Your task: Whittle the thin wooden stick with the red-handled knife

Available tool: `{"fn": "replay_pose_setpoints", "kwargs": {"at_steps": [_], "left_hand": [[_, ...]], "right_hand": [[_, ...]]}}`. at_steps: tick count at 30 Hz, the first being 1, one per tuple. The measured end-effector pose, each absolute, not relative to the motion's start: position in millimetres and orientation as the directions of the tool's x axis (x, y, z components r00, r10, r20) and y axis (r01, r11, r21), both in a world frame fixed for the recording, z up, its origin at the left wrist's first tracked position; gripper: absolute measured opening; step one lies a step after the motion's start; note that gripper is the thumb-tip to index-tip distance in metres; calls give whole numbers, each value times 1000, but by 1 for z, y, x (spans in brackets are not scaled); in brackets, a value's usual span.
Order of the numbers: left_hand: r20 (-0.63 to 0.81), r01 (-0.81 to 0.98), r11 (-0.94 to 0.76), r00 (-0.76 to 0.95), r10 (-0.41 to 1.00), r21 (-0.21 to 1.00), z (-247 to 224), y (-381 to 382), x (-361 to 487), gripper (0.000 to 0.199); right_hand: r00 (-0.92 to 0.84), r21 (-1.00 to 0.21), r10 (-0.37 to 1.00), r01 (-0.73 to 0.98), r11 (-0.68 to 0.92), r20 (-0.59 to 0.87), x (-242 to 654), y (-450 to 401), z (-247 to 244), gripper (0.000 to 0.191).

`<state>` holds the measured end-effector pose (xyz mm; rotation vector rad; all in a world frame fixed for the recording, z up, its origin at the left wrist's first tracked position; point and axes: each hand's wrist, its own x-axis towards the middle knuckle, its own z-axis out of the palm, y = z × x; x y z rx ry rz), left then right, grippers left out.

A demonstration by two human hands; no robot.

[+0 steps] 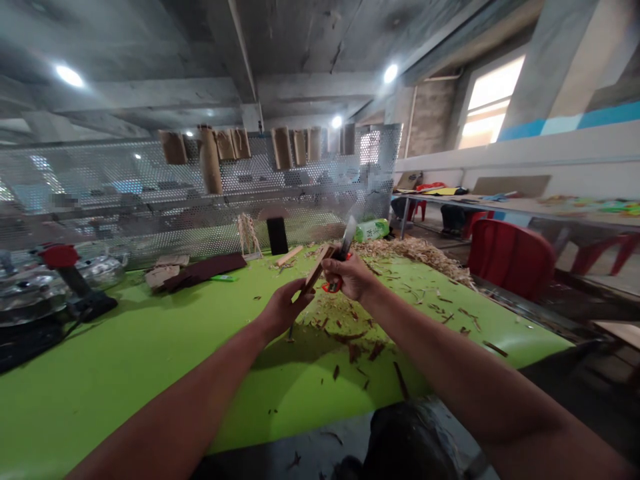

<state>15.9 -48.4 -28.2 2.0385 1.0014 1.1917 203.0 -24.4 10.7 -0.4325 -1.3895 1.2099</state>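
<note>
A narrow piece of brown wood point(316, 271) is held at a slant above the green table point(175, 353). Its lower end is in my left hand point(286, 305), whose fingers close round it. My right hand point(353, 275) grips a knife point(349, 235) with a red-orange and black handle, its blade pointing up and away. The right thumb lies against the upper part of the wood. Wood shavings and dark chips point(355, 327) are scattered on the table below and around both hands.
A perforated metal panel point(310, 193) with hanging wooden pieces stands behind the table. A red and black power tool point(70, 277) and metal kettles point(105, 270) sit at left. Behind my right hand are a green bottle point(373, 230) and heaped shavings point(425, 253). A red chair point(510, 260) stands at right.
</note>
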Motion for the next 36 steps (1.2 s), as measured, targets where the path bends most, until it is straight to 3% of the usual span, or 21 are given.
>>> {"fn": "replay_pose_setpoints", "kwargs": {"at_steps": [6, 10, 13, 15, 18, 21, 26, 36], "left_hand": [[334, 214, -432, 378, 864, 876, -28, -52, 18, 33], [203, 64, -251, 413, 888, 966, -20, -65, 23, 35], [177, -47, -172, 362, 915, 984, -16, -70, 26, 31], [159, -77, -142, 310, 937, 987, -16, -68, 27, 29], [123, -107, -97, 279, 952, 990, -18, -64, 26, 26], [120, -137, -84, 279, 953, 987, -21, -60, 23, 22], [119, -168, -72, 287, 950, 983, -24, -57, 22, 17], [92, -29, -88, 222, 971, 996, -25, -59, 29, 14]], "right_hand": [[-51, -825, 888, -397, 402, 457, 210, -13, 16, 54], [7, -887, 906, -202, 416, 424, 212, -1, 8, 49], [24, -884, 885, 80, 461, 464, 212, 5, 1, 46], [-7, -809, 865, 350, 473, 502, 210, 5, -3, 40], [-88, -579, 883, 724, 374, 460, 205, 0, -5, 27], [-166, -308, 917, 907, 286, 362, 198, -8, -6, 27], [-235, -102, 931, 957, 272, 278, 183, -21, -7, 32], [-288, -38, 919, 950, 309, 271, 180, -22, -5, 34]]}}
